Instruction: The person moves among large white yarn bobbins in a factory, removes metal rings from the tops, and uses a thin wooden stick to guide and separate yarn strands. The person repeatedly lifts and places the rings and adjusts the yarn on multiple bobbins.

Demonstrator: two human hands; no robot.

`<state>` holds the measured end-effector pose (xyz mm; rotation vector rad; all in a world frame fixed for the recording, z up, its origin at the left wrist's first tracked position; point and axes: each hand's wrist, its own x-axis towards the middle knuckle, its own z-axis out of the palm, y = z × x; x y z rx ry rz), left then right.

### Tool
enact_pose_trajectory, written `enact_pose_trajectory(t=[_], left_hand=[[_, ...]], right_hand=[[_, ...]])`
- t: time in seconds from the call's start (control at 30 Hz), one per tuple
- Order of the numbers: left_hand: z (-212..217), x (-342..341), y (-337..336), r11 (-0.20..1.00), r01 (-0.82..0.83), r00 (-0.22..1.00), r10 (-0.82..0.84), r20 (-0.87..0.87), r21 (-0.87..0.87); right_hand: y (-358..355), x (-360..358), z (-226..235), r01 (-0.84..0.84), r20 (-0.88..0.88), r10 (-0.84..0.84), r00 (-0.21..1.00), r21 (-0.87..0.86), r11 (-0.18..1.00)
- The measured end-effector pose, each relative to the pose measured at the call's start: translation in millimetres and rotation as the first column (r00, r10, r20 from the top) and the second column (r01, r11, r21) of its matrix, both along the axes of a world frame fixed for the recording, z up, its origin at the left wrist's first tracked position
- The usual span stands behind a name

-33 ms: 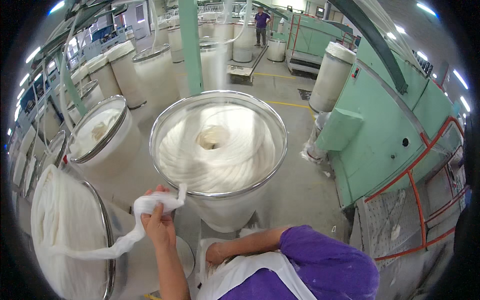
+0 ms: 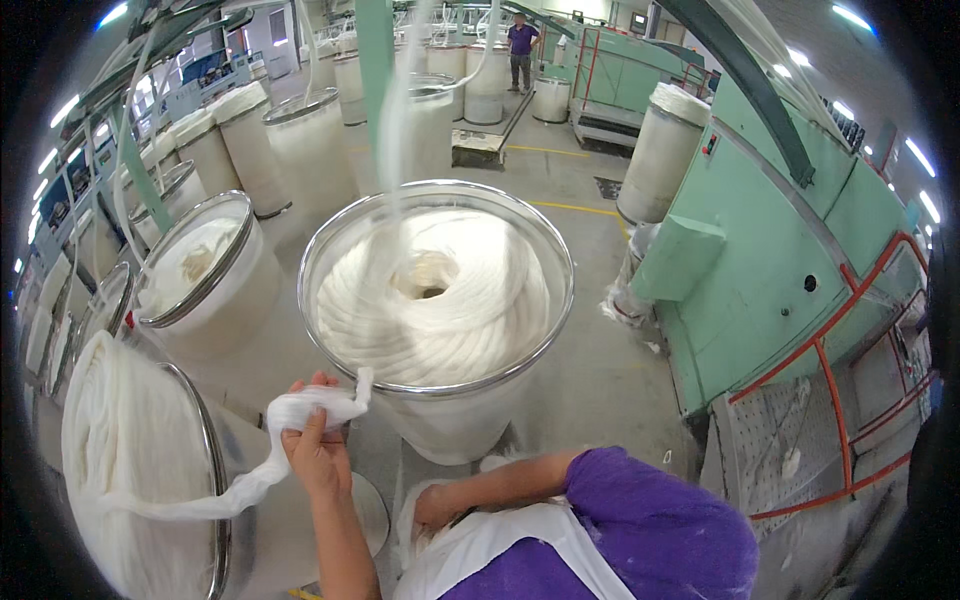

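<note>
In my left hand (image 2: 318, 448) is the loose end of a thick white fibre sliver (image 2: 312, 405), gripped between thumb and fingers. Its tail droops down and left to the coiled sliver (image 2: 130, 430) heaped in the tall can at lower left. Just beyond the hand stands a large can (image 2: 450, 415) with a shiny metal rim, filled with ringed coils of sliver (image 2: 470, 325) around a central hole. A blurred strand (image 2: 392, 140) hangs down into it. My right hand (image 2: 432, 508) is bent in at my waist against the white apron (image 2: 500, 540), its fingers hidden.
More sliver cans, one a wide can (image 2: 205, 265), crowd the left and back. A green post (image 2: 376, 90) rises behind the central can. To the right are a green machine (image 2: 760, 260) and red railing (image 2: 835, 400). A person (image 2: 521, 52) stands far off.
The hanging strand over the central can has swung to the left. My right forearm has shifted slightly; my left hand and its sliver stay in place.
</note>
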<state>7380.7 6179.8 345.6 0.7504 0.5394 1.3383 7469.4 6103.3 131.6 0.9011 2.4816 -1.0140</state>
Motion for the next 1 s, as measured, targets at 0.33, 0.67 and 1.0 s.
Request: enact_pose_trajectory(t=[0.33, 0.67, 1.0], left_hand=[[-1, -1, -4, 0.992, 0.112, 0.985, -0.119, -0.124, -0.064], [8, 9, -17, 0.981, 0.176, 0.97, -0.186, -0.158, -0.076], [-9, 5, -6, 1.0, -0.02, 0.871, 0.017, -0.49, -0.001]], right_hand=[[67, 87, 309, 0.425, -0.899, -0.253, 0.356, -0.085, 0.901], [118, 29, 317, 0.467, -0.727, -0.112, 0.678, 0.308, 0.829], [126, 50, 335, 0.089, -0.655, 0.093, 0.75, 0.239, 0.967]])
